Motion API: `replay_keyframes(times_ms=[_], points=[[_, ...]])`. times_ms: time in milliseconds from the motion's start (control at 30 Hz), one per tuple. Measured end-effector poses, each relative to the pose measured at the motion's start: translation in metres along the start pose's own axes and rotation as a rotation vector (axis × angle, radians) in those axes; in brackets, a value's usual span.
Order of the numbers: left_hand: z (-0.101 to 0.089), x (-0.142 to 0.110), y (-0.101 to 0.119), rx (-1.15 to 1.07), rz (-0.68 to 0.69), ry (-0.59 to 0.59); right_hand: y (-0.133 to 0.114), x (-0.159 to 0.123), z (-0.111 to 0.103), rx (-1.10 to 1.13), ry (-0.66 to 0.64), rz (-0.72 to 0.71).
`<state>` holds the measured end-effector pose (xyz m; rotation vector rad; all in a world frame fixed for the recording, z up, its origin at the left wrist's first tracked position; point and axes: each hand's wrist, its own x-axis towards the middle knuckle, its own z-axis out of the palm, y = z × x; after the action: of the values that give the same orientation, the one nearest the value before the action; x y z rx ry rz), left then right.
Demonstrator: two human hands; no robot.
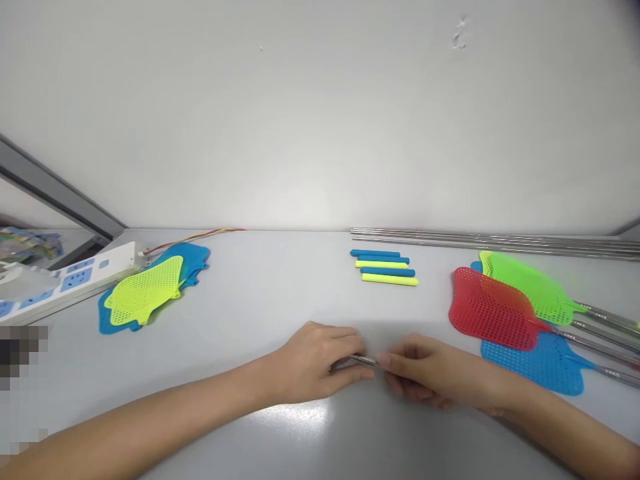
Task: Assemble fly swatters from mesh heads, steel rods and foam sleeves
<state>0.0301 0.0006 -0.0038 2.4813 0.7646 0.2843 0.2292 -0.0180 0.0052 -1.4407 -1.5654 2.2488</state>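
Note:
Low in the middle of the table, a thin metal rod (364, 360) shows between my two hands, with only a short stretch visible. My right hand (425, 367) pinches its right end between thumb and fingers. The fingers of my left hand (320, 360) curl over the left part of the rod, the thumb lying below it; that part is hidden. Beyond the hands lie several blue and yellow handle grips (385, 272) in a loose row. Right of my right hand are fly swatters with metal shafts: a red one (495, 310), a green one (537, 287) and a blue one (545, 363).
Yellow and blue swatter heads (145, 293) without shafts are piled on the left, beside a white power strip (75, 280). A thin coloured cable (195, 237) runs behind them. Several long metal rods (480, 240) lie along the wall at the back right.

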Motion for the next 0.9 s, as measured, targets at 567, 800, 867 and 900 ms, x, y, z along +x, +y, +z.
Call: replay_keyframes(times_ms=[567,800,867,900], points=[[-0.005,0.007,-0.023,-0.831,-0.333,0.326,-0.013,-0.023,-0.024,-0.008,0.073,-0.014],[-0.006,0.006,-0.037,-0.989,-0.394,0.465,-0.013,-0.030,-0.039,-0.017,0.087,-0.015],[-0.006,0.006,-0.036,-0.952,-0.374,0.436,-0.015,-0.036,-0.044,-0.077,0.080,0.004],[-0.007,0.006,-0.035,-0.935,-0.365,0.421,-0.016,-0.039,-0.047,-0.111,0.082,0.012]])
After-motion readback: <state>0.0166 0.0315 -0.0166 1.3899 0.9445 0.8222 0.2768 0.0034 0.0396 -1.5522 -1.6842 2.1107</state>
